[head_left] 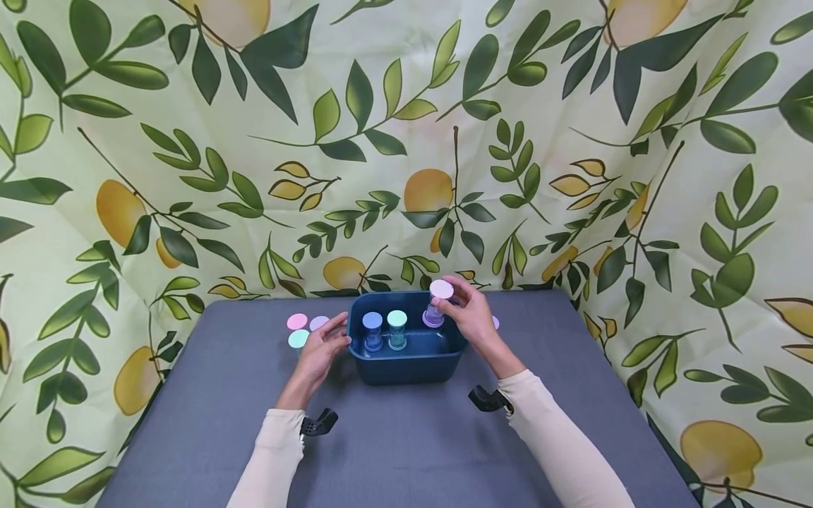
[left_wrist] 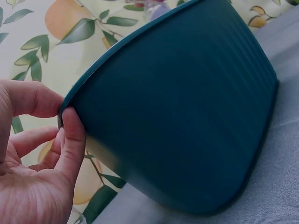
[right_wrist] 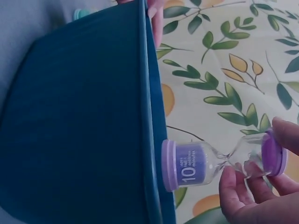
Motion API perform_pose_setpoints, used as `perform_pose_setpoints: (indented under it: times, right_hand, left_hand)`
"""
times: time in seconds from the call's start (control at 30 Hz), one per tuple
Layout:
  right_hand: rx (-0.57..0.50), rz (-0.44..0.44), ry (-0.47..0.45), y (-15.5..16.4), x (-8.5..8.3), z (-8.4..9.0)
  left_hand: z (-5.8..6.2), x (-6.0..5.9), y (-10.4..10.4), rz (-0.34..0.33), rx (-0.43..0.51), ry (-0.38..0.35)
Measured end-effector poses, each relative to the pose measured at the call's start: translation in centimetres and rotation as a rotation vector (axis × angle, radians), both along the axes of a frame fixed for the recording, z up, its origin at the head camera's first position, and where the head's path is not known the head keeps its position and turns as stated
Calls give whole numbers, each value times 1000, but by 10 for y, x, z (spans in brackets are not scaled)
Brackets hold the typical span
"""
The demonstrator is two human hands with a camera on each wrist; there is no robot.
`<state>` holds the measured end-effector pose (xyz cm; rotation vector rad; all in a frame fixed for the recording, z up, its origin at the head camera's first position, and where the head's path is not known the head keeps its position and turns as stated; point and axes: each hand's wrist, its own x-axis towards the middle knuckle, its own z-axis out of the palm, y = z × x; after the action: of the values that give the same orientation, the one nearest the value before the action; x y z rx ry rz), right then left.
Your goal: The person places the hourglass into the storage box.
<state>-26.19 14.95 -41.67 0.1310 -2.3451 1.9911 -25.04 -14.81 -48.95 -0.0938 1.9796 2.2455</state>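
With its fingers and thumb, my right hand point(head_left: 473, 314) holds a purple sand timer point(right_wrist: 191, 163) by one end cap. The timer, marked 10 minutes in the right wrist view, hangs at the right part of a dark blue bin point(head_left: 406, 368), its lower cap near rim level. At the bin's left end, my left hand point(left_wrist: 42, 154) pinches the rim between thumb and fingers. Inside the bin, a blue sand timer point(head_left: 372, 333) and a green sand timer point(head_left: 396, 331) stand upright side by side in the left half.
Left of the bin, partly behind my left hand, are pink point(head_left: 296, 322), lavender point(head_left: 319, 322) and teal point(head_left: 298, 339) round caps. Another purple cap point(head_left: 496, 322) shows behind my right hand. A grey cloth-covered table point(head_left: 406, 444) meets a leaf-patterned fabric backdrop point(head_left: 406, 155).
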Motion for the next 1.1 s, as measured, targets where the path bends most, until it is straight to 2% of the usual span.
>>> perform_pose_setpoints:
  times: [0.33,1.1]
  right_hand:
    - [-22,3,-94,-9,-9,-15]
    - [-40,-59,-192,-30,-27,-36]
  left_hand:
    - [-1,1,1,-6,-2,3]
    - [-1,2,1,12,-5,-13]
